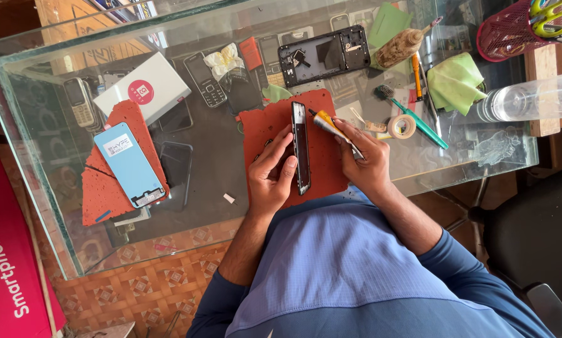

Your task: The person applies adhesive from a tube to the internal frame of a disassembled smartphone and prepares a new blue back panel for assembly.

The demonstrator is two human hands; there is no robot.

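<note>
My left hand (pixel 271 174) grips a thin black phone frame (pixel 301 147) and stands it on its edge on a red rubber mat (pixel 262 125) in the middle of the glass table. My right hand (pixel 363 156) is closed around a small yellow and silver glue tube (pixel 325 124). The tube's tip touches the upper part of the frame. Both forearms, in blue sleeves, reach in from the bottom of the view.
A second red mat (pixel 99 194) at the left carries a light blue phone screen (pixel 129 164). Around lie a white box (pixel 144 87), keypad phones (pixel 204 78), an opened phone back (pixel 323 55), a tape roll (pixel 401 126), a green brush (pixel 418 119), a green cloth (pixel 456 81), a clear bottle (pixel 531 97) and a red mesh holder (pixel 512 28).
</note>
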